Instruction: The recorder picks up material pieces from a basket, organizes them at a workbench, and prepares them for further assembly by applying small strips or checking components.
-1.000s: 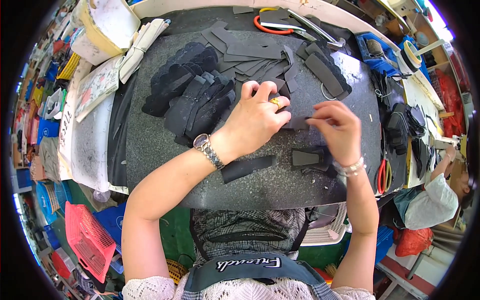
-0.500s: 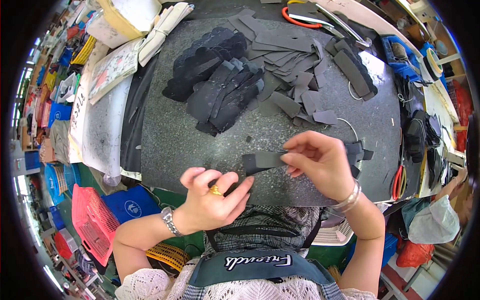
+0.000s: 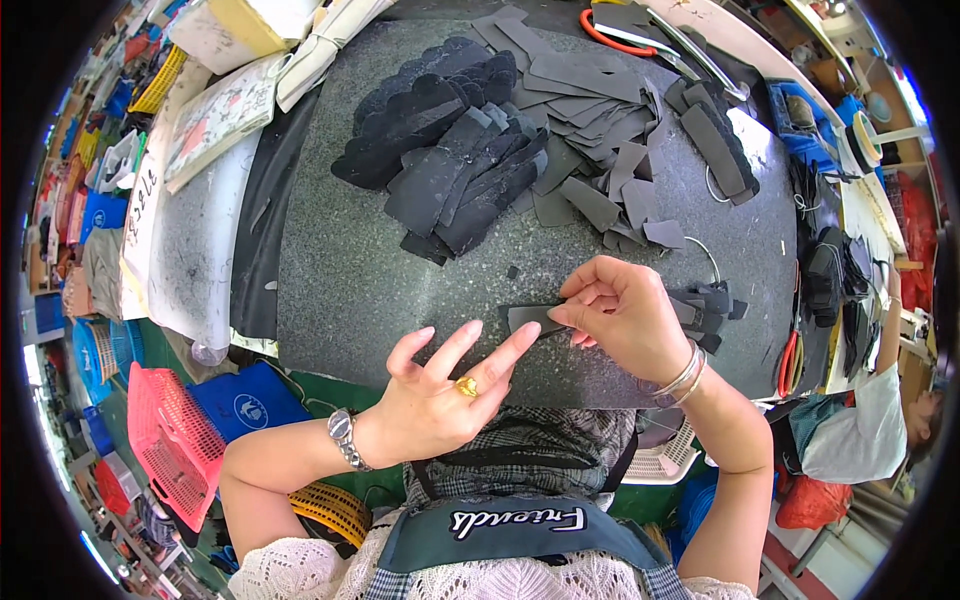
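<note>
Between thumb and fingers of my right hand point(image 3: 628, 325) is the right end of a dark grey strip point(image 3: 528, 317), which lies low over the dark work board, along a blacker piece. My left hand point(image 3: 435, 395) is open, its fingers spread. Its index fingertip reaches the strip's lower edge; whether it touches I cannot tell. Just right of my right hand, small dark pieces point(image 3: 715, 305) lie in a loose group, partly hidden by the hand. Farther off are a heap of black scalloped pieces point(image 3: 420, 130) and a spread of flat grey pieces point(image 3: 590, 90).
Red-handled scissors point(image 3: 625, 45) and a metal tool point(image 3: 700, 55) lie at the board's point(image 3: 350, 300) far edge. More scissors point(image 3: 790, 362) are at its right. A blue tray point(image 3: 800, 120) stands far right, a pink basket point(image 3: 170, 440) low left. Another person point(image 3: 855, 430) is at right.
My left hand's fingers have uncurled and spread, and its index finger has come toward the strip. The right hand keeps its pinch on the strip. The whole view has shifted slightly.
</note>
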Tool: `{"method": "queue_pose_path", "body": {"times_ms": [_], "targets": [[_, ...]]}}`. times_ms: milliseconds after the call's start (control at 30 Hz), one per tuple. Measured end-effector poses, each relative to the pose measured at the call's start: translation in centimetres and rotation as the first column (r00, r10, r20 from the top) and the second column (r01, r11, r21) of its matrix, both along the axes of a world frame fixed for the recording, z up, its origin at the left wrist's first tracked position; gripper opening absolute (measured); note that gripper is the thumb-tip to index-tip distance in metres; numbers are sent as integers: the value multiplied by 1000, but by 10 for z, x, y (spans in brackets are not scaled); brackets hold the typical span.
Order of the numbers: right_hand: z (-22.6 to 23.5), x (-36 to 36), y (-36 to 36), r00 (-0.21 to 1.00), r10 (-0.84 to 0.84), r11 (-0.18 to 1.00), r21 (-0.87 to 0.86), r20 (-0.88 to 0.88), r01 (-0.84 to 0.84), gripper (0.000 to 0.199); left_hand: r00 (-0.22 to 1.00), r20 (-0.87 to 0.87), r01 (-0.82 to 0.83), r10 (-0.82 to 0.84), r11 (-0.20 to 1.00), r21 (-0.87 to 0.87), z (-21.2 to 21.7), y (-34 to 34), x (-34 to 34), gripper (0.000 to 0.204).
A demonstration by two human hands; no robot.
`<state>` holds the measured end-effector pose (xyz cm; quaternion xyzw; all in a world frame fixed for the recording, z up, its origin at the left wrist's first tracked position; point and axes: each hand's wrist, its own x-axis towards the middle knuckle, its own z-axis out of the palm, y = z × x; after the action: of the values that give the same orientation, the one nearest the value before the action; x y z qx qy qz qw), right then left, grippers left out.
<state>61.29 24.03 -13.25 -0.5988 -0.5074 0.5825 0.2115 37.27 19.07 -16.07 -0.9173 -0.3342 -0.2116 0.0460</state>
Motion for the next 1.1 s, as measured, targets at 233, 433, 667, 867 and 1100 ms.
{"method": "queue_pose_path", "body": {"times_ms": [233,433,667,867,1100], "targets": [[0,7,4,978,-92,990,-124,-186,69,16,999,-41,-27,27,1000,10,-2,-5,-1,17],[1,2,3,998,-19,996,-85,-63,14,15,996,-88,17,-14,999,30,-1,-10,-4,24],[-5,-4,-6,999,0,994,109,44,-5,19,982,-189,19,-21,1000,-9,5,-9,-1,26],[7,1,-2,938,170,874,393,302,-285,19,982,-188,-34,18,996,-82,5,-6,8,42],[8,-12,-4,778,206,629,529,593,-569,35,997,-68,10,-25,976,-217,11,7,4,44]]}}
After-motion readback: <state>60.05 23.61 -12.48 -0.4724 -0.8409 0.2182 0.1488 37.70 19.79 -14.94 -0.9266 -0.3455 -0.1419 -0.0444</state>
